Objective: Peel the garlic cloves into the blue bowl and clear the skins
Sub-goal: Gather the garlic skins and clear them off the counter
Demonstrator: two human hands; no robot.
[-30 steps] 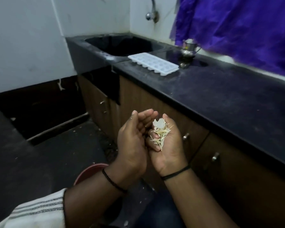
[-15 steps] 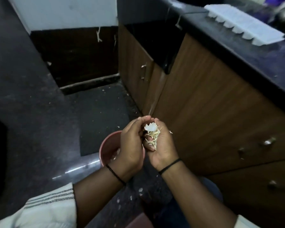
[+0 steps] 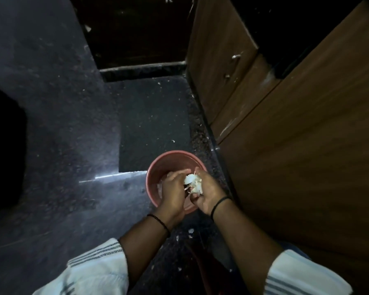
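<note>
Right hand cups one clump of garlic skins in curled fingers; left hand, fingers straight, presses against the clump from 9 o'clock. Both hands hover over one pink bin on the dark floor. One black band per wrist, two striped sleeves at 6 o'clock, wooden cabinets at 3 o'clock, scattered flakes on floor.

The left hand and right hand hide the near rim of the red bin; its contents are too dim to tell
</note>
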